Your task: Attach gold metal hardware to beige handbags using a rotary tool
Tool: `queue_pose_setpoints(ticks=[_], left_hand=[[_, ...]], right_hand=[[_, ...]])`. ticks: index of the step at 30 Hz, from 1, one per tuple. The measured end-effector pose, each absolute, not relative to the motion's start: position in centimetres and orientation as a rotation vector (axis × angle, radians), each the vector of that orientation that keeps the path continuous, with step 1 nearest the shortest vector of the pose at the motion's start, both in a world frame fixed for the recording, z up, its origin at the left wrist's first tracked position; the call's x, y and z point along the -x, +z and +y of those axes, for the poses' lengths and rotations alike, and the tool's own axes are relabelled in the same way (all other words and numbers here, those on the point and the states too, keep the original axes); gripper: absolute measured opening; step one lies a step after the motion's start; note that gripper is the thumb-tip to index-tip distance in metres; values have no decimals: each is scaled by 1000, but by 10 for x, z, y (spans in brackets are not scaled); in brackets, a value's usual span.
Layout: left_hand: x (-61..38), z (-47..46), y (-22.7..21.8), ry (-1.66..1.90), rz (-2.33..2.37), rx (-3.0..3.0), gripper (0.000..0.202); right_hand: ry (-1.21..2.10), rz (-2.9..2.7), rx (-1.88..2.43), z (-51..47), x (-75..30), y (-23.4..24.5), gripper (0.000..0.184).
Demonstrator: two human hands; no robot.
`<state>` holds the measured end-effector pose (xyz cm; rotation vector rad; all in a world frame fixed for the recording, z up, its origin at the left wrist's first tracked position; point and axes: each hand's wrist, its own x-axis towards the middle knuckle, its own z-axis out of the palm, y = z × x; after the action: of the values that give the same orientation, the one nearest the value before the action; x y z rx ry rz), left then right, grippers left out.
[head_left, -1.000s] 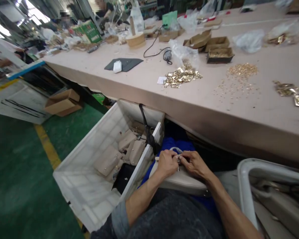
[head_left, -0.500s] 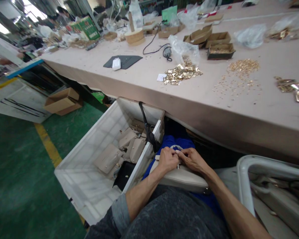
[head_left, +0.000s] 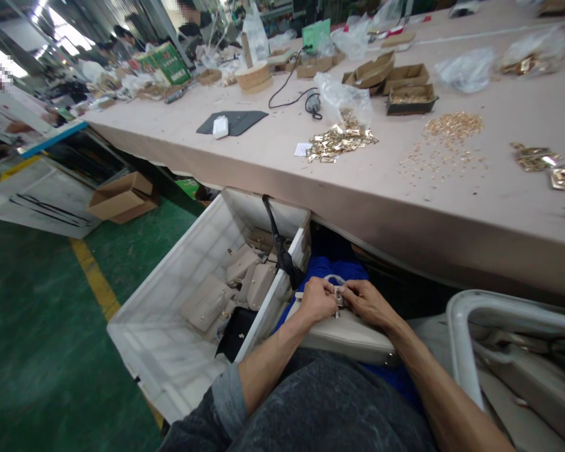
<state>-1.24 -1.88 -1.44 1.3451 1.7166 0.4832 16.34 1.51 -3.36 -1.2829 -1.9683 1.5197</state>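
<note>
A beige bag (head_left: 346, 336) lies across my lap on blue cloth (head_left: 332, 269), below the table edge. My left hand (head_left: 316, 299) and my right hand (head_left: 367, 304) meet at its top. Both are closed in a pinch on a small metal fitting (head_left: 338, 296) where a pale strap loop rises from the bag. The fingertips hide most of the fitting.
A white plastic crate (head_left: 164, 326) with several beige bags (head_left: 245, 279) and a black strap stands at my left. A second white bin (head_left: 466, 320) sits at my right. The long pink table (head_left: 405, 188) carries piles of gold hardware (head_left: 339, 141), small boxes, plastic bags. People work far back.
Both hands stay together on the fitting at the bag's top, with only small finger shifts. The view has drifted slightly.
</note>
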Motion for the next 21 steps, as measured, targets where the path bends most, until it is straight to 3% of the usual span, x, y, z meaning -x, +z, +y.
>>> queue_pose_setpoints(ticks=[10,16,21], left_hand=[[12,-14,-26,496,1700,-1294,8],[14,-13,-32,508,1693,-1245,8],[15,-13,-37,516,1688,-1223,12]], right_hand=[[1553,-1947,1281,16,-166,-43,42],[1750,-1861,1283,16,-166,-41,25],[1630,-1963,1315,16,-160,-36,19]])
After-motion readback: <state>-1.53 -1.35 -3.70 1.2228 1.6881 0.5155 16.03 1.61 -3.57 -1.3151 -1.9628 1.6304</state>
